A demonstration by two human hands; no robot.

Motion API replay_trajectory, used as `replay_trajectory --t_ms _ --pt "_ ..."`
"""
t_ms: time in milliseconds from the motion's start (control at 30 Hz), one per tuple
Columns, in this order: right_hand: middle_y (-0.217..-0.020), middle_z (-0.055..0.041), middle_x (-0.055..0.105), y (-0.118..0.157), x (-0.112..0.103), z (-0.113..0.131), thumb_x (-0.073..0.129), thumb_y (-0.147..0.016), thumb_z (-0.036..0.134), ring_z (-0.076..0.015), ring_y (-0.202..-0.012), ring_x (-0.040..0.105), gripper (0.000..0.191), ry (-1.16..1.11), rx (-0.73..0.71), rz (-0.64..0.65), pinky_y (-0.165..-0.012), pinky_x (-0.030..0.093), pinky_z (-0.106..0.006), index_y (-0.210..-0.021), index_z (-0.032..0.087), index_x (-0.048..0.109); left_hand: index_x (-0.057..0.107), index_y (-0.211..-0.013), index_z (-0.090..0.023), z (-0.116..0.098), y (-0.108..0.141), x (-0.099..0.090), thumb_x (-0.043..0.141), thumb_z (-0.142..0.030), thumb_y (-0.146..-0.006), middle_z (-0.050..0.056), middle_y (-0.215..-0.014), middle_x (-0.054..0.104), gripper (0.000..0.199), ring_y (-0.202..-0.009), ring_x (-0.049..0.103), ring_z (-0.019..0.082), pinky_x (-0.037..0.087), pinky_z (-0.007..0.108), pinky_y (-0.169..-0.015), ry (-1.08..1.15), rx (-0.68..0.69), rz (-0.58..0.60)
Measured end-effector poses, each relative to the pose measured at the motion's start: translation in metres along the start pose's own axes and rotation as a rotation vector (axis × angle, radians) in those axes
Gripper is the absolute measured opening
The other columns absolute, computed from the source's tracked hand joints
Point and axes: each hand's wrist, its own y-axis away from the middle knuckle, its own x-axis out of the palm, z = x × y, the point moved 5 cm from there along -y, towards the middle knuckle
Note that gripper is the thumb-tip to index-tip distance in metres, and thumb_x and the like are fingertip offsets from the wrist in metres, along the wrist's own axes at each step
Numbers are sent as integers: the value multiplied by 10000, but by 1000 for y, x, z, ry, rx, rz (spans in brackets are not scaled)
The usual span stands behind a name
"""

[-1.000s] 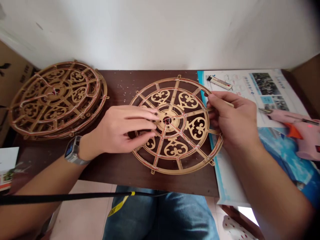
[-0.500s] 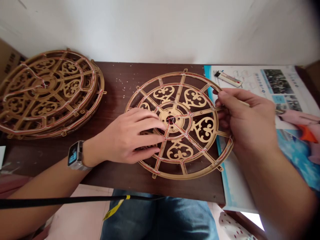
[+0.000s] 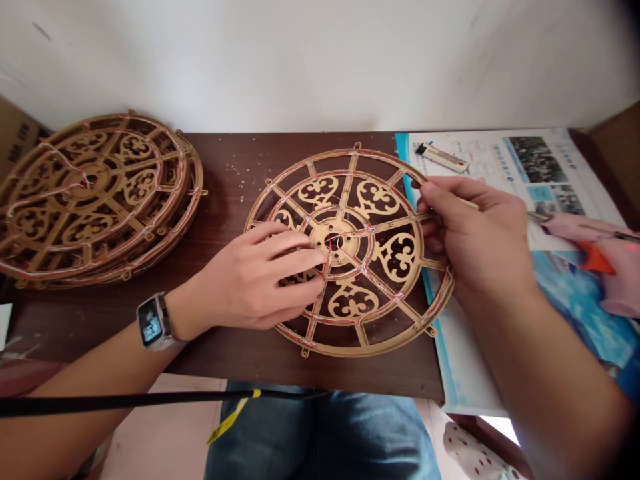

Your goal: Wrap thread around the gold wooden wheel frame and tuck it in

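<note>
A round gold openwork frame (image 3: pixel 353 337) with scrollwork panels lies on the brown table, red and white wires running along its ribs and rings. My left hand (image 3: pixel 255 277) rests over the frame's left part, palm down with fingers apart, the fingertips close to the hub and its wires. At the upper right rim, my right hand (image 3: pixel 487 233) pinches the frame between thumb and fingers. A thin pale stick (image 3: pixel 469 204) pokes out behind that thumb; its other end is hidden.
Several similar wired frames (image 3: pixel 107 227) are stacked at left. On the right, a printed sheet (image 3: pixel 480 380) carries a slim white object (image 3: pixel 443 159) with a dark end, and a pink glue gun (image 3: pixel 623 267) with an orange trigger. A black cable (image 3: pixel 150 401) crosses in front.
The view has shifted slightly, so the frame and right-hand items sit a little farther left. Both hands keep nearly the same places on the frame.
</note>
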Motion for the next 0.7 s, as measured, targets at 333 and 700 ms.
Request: replay_trajectory --t_ms 333,700 --pt "-679 22 691 -1 -1 -4 822 -896 130 -54 -408 553 86 -15 77 -25 -332 319 -119 -823 176 827 732 -1182 -197 -3 0 2 737 -217 -1003 114 -1376 774 180 -1210 730 346 599 553 -997 45 -36 5" --pt "-635 37 689 1 1 -2 818 -896 103 -55 -384 551 118 -30 77 -51 -299 300 -108 -798 169 825 756 -1129 -178 -15 -7 6 750 -271 -1005 81 -1348 787 155 -1198 721 344 569 572 -994 -2 -119 -4"
